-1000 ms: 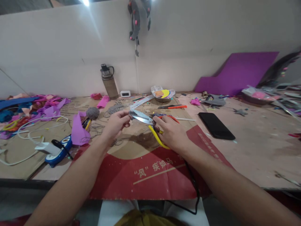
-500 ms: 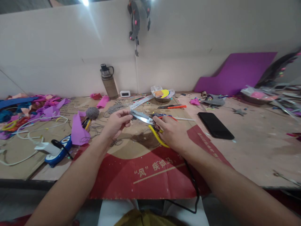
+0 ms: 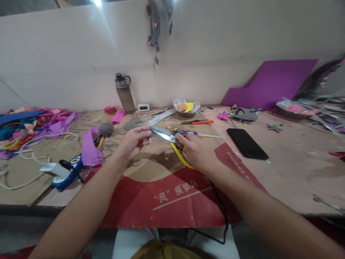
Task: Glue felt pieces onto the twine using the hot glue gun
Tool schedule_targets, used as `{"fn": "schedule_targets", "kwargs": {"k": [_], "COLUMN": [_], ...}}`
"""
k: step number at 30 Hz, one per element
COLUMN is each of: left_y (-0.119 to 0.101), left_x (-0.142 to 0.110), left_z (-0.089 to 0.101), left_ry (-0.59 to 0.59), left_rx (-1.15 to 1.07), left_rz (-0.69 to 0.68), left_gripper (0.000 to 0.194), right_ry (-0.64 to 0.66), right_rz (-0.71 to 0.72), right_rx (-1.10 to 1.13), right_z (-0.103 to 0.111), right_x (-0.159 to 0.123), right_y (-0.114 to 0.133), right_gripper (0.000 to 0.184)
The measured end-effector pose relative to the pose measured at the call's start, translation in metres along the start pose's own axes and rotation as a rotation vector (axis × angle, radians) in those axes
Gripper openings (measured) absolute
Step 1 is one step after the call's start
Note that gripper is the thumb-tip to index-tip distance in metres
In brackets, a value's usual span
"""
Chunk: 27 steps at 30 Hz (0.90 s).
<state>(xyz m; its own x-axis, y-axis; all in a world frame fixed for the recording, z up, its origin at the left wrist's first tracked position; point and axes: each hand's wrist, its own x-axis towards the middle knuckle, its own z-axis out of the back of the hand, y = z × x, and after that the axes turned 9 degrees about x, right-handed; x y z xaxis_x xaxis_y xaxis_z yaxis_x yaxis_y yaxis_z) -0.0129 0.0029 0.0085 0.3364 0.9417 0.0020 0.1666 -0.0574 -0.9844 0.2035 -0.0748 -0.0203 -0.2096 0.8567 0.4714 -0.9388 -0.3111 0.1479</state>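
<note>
My right hand [image 3: 198, 151] is closed around a pair of scissors [image 3: 164, 134] with yellow handles, held over the cardboard sheet [image 3: 167, 214]. The silver blades point left and look close together. At their tip is my left hand [image 3: 136, 142], thumb and forefinger pinched. Whatever lies between those fingertips is too small to make out. Loose grey yarn trails over the cardboard behind and below the hands, near a ball of grey yarn [image 3: 106, 129].
A black phone [image 3: 247, 144] lies to the right. Behind are an orange utility knife [image 3: 199, 122], a bowl of scraps [image 3: 185, 113] and a water bottle [image 3: 125, 95]. To the left, purple felt [image 3: 91, 149], white cables and a blue power strip [image 3: 64, 180] lie on the table.
Almost nothing differs. Both hands stay at the same spot, with only a tiny shift of the left fingers and the scissor blades.
</note>
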Motion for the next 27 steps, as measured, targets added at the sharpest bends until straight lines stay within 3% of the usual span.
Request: {"fn": "schedule_targets", "kwargs": {"k": [8, 12, 18, 22, 27], "left_y": [-0.001, 0.002, 0.005, 0.004, 0.005], "left_x": [0.0, -0.001, 0.0, 0.001, 0.001], "left_z": [0.0, 0.001, 0.001, 0.0, 0.0], "left_ry": [-0.013, -0.1, -0.136, -0.154, -0.196], "left_rx": [-0.007, 0.118, 0.243, 0.298, 0.313], "left_rz": [0.037, 0.027, -0.083, -0.158, -0.159], "left_gripper": [0.019, 0.02, 0.02, 0.022, 0.029], "right_ry": [-0.016, -0.033, -0.086, -0.04, -0.023], "right_rz": [0.007, -0.065, -0.083, -0.061, -0.078], "right_rx": [-0.006, 0.185, 0.429, 0.412, 0.266], "right_z": [-0.002, -0.008, -0.014, -0.011, -0.008], "right_x": [-0.002, -0.001, 0.001, 0.002, 0.001], "right_y": [0.0, -0.003, -0.011, -0.01, -0.004], "right_gripper": [0.033, 0.031, 0.039, 0.045, 0.035]}}
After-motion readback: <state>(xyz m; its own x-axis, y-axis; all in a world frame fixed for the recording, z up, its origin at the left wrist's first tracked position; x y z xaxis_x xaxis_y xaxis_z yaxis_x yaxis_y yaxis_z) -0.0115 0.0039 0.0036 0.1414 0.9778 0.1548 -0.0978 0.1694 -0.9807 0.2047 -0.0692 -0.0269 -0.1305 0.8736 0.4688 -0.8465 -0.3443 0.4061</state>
